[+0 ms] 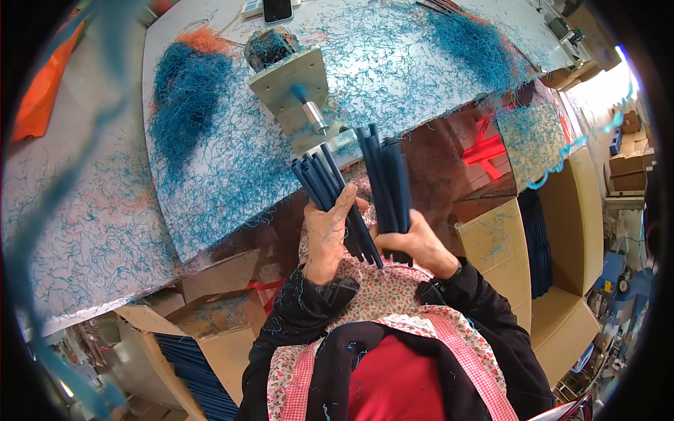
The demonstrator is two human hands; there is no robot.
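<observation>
My left hand [326,240] is closed around a bundle of slim dark blue rods [317,181]. One rod in it slants apart from the rest, its upper end close below a small machine's metal spindle [314,116]. A second bundle of dark blue rods [388,184] stands nearly upright in my right hand [425,245], which grips it near the lower end. The two bundles are side by side above my lap, with a narrow gap between their upper ends. Behind the spindle is the machine's square metal plate [289,83], dusted with blue shavings.
Curly blue shavings cover the white table [393,84], with a heap [186,98] at left and another [477,49] at far right. A phone [278,10] lies at the back. Cardboard boxes of blue rods stand at lower left [225,354] and right [491,245].
</observation>
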